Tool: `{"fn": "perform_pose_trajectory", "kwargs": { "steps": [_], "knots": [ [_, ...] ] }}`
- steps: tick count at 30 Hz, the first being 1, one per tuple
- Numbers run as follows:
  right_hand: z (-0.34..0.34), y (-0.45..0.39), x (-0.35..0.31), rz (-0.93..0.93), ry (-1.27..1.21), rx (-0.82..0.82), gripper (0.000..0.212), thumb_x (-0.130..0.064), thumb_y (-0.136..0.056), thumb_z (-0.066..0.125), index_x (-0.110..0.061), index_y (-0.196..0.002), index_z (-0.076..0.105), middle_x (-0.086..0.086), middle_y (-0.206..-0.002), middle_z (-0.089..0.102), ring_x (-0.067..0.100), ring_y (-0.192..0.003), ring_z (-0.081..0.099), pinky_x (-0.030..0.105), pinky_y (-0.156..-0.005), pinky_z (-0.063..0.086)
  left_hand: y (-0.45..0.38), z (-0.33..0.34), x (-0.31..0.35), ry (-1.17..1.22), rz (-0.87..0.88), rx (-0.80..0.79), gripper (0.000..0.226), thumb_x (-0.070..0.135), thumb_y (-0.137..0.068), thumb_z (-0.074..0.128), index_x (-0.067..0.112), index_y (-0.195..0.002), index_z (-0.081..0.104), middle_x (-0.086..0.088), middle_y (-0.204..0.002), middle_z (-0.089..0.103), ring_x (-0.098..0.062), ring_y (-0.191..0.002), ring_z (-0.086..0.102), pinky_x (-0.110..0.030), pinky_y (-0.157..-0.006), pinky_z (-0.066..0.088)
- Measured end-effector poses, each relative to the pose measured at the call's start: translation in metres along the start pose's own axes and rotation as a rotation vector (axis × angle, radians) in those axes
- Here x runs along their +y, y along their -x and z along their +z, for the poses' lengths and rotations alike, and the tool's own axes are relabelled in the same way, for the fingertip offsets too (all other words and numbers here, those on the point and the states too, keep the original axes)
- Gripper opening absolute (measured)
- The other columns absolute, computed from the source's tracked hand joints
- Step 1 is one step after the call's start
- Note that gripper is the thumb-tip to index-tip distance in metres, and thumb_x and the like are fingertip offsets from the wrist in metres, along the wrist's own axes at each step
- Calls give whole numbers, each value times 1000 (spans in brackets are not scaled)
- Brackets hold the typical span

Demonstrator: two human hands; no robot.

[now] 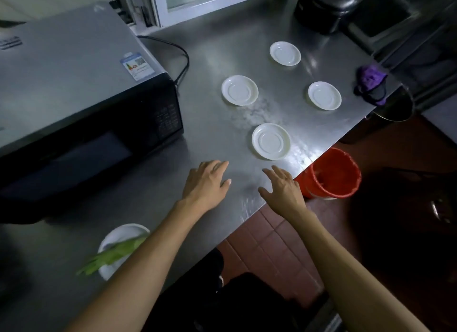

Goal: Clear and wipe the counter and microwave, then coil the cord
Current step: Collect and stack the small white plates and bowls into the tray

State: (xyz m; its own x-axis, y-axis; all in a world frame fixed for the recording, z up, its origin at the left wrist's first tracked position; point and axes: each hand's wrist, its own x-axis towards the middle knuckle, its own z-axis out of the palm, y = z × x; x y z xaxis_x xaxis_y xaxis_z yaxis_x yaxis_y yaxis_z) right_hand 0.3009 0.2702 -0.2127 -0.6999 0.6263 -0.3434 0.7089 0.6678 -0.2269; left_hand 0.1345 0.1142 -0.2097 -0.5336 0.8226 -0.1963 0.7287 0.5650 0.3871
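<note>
Several white saucers lie spread on the steel counter (202, 123): the nearest saucer (270, 141) just beyond my hands, one in the middle (239, 90), one to the right (324, 95) and a far one (285, 53). My left hand (206, 183) and my right hand (282, 187) hover over the counter's near edge, fingers relaxed, holding nothing. A microwave (74, 89) with a black door stands at the left. Its black cord (181, 52) loops behind it. A purple cloth (370, 84) lies at the counter's right corner.
A white plate (116, 237) with green leafy stalks (111, 255) sits at the near left. A red bucket (332, 174) stands on the tiled floor by the counter's edge. A metal pot (395, 109) sits under the right corner. A dark appliance (319, 10) stands at the back.
</note>
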Motion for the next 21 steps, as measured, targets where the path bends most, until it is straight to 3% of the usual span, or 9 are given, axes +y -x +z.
{"fn": "perform_pose_trajectory", "kwargs": {
  "steps": [13, 18, 21],
  "knots": [
    [-18, -116, 17, -26, 74, -94, 80, -53, -86, 63, -32, -152, 23, 6, -166, 4, 30, -152, 3, 51, -114, 24, -80, 4, 3, -8, -90, -90, 55, 43, -100, 46, 22, -150, 38, 2, -150, 44, -23, -136, 39, -47, -105, 41],
    [-12, -156, 27, -115, 151, -159, 98, -61, -79, 66, -37, -154, 7, 3, -165, -13, 37, -151, -9, 63, -116, 13, -114, 15, 16, -28, -181, -80, 54, 43, -99, 48, 23, -148, 42, 2, -148, 46, -24, -134, 42, -48, -105, 41],
    [-10, -170, 35, -163, 187, -162, 105, -68, -73, 66, -39, -153, 3, 4, -164, -13, 40, -149, -12, 68, -115, 8, -137, 18, 27, -1, -243, -75, 54, 42, -97, 52, 21, -146, 45, -2, -145, 50, -27, -131, 45, -51, -103, 43]
  ]
}}
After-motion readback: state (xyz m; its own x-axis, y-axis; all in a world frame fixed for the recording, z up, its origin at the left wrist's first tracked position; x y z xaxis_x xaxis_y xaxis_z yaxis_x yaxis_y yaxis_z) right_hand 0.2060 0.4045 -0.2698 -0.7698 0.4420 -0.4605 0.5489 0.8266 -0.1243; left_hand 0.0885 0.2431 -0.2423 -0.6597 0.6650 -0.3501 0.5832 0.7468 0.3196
